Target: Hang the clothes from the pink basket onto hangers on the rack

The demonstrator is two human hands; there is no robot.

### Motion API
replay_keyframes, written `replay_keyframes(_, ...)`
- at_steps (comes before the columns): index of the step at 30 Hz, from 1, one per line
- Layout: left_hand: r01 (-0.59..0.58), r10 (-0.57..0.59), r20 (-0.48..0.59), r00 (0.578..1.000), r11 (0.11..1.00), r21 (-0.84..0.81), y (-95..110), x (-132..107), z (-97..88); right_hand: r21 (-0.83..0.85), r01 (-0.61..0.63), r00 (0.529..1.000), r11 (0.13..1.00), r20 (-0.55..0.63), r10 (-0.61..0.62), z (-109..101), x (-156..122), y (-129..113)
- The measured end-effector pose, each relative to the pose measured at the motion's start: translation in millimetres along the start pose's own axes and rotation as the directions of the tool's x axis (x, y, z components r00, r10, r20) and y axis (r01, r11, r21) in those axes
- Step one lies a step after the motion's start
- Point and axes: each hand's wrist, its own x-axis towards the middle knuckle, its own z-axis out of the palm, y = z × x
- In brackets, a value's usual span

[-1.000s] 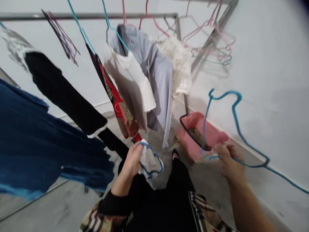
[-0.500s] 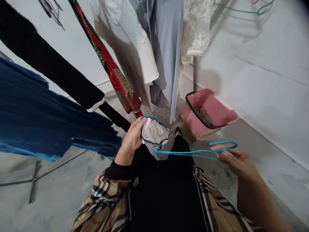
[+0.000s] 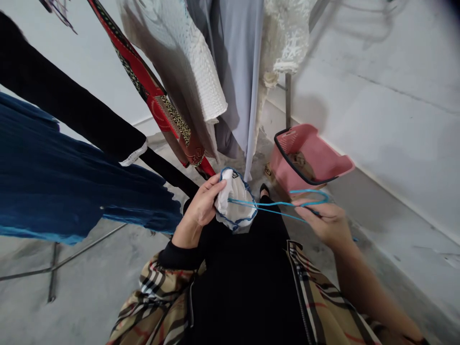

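Observation:
My left hand is closed on a small white garment with blue trim, held in front of my waist. My right hand grips a blue wire hanger lying almost flat, its left end reaching into the garment's opening. Both hands are level, about a hanger's length apart, above my black top.
Hanging clothes fill the upper view: a dark blue garment, a black sleeve, a red patterned cloth, white and grey shirts. A pink laundry basket stands on the concrete floor by the wall, next to the rack's leg.
My right hand brought the blue hanger down from upright to flat and moved it left until its end met the white garment. The view tilted downward.

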Motion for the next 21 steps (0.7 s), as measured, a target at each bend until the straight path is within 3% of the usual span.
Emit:
replay_keyframes(3,-0.127,0.108,0.094,0.99,0.964,0.232,-12,-3,8.7,0.022,-0.044,0.999,0.999,0.014,0.044,24,4,3)
replay_keyframes(4,-0.219,0.178,0.143,0.974,0.904,0.367,-16,-4,11.3,0.049,-0.065,0.998,0.997,0.018,0.064,31,6,3)
replay_keyframes(5,-0.323,0.254,0.202,0.946,0.789,0.522,-18,-5,13.5,0.08,-0.087,0.996,0.993,0.02,0.086,38,8,4)
replay_keyframes(7,-0.492,0.391,0.344,0.853,0.385,0.781,-18,-8,16.2,0.15,-0.121,0.993,0.981,0.004,0.122,47,13,7)
replay_keyframes(9,-0.52,0.461,0.487,0.742,-0.062,0.852,-13,-9,16.1,0.215,-0.12,0.991,0.969,-0.033,0.13,50,20,10)
replay_keyframes(10,-0.506,0.466,0.545,0.697,-0.219,0.834,-9,-9,15.1,0.238,-0.105,0.991,0.966,-0.054,0.122,51,23,11)
replay_keyframes(11,-0.499,0.451,0.592,0.668,-0.319,0.806,-5,-9,13.5,0.25,-0.087,0.991,0.964,-0.075,0.109,51,27,13)
replay_keyframes(13,-0.519,0.381,0.647,0.66,-0.391,0.76,0,-9,9.6,0.243,-0.05,0.992,0.969,-0.103,0.077,51,33,18)
replay_keyframes(16,-0.518,0.321,0.637,0.701,-0.385,0.764,1,-8,4.7,0.162,0.01,0.987,0.987,-0.16,0.016,54,36,25)
replay_keyframes(19,-0.435,0.416,0.567,0.712,-0.372,0.82,-1,-8,2.9,-0.052,0.067,0.923,0.996,-0.376,-0.082,63,21,30)
replay_keyframes(21,-0.396,0.484,0.52,0.703,-0.341,0.853,-1,-9,2.8,-0.146,0.094,0.885,0.985,-0.441,-0.15,72,3,33)
